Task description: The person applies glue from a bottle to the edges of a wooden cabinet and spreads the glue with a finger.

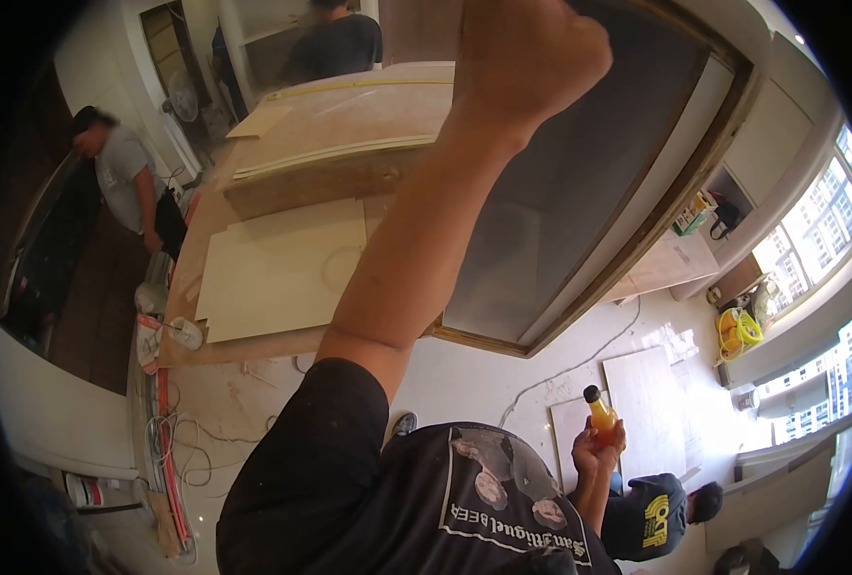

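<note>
Shirt (426, 508) — forearm (416, 220) hides boards (282, 268) (bottle (601, 414) right).

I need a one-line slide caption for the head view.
Left hand raised against a framed panel; right hand holds a small orange bottle.

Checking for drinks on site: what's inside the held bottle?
The bottle holds orange liquid under its black cap; the right hand covers the lower part, so its base is hidden.

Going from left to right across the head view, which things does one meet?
A person in a grey shirt → pale board → raised left hand → orange bottle held in the right hand → yellow coil.
</note>
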`<act>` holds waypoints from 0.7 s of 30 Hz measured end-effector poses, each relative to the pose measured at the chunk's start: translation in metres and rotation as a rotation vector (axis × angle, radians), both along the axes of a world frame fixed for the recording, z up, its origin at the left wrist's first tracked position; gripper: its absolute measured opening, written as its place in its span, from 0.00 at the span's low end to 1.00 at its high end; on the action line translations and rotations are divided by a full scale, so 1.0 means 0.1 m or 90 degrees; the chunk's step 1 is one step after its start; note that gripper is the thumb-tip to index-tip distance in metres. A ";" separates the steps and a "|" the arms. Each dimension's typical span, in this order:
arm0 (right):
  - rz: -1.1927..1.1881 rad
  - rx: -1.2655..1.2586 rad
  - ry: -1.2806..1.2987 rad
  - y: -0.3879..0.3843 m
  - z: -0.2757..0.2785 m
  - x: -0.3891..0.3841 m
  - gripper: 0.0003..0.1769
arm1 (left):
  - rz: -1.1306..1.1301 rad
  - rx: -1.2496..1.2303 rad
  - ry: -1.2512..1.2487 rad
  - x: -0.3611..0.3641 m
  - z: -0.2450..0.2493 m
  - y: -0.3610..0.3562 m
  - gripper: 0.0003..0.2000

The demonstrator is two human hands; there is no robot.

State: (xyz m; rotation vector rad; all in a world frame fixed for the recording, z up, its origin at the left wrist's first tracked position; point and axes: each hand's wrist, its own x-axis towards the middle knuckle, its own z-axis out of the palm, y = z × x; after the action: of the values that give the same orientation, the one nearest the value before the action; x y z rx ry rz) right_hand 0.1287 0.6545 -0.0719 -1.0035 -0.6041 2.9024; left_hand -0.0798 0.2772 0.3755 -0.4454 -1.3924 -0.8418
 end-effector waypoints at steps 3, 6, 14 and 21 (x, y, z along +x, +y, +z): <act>-0.001 0.002 0.009 0.03 -0.05 0.02 0.21 | -0.251 -0.033 -0.192 0.35 -0.02 0.09 0.38; -0.006 0.008 0.018 0.08 -0.12 0.05 0.21 | -0.154 -0.063 -0.301 0.52 -0.09 0.10 0.38; -0.006 -0.003 -0.010 0.12 -0.14 0.06 0.20 | 0.245 -0.022 -0.051 0.14 0.02 -0.04 0.37; -0.027 -0.014 -0.023 -0.02 -0.05 -0.07 0.22 | 0.115 -0.120 -0.303 0.52 0.17 0.50 0.39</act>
State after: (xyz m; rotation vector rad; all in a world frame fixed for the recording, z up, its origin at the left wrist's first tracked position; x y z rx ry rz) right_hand 0.1221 0.6528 -0.0767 -1.0607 -0.5468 2.8662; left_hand -0.0283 0.3268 0.3922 -0.2636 -1.9318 -0.6959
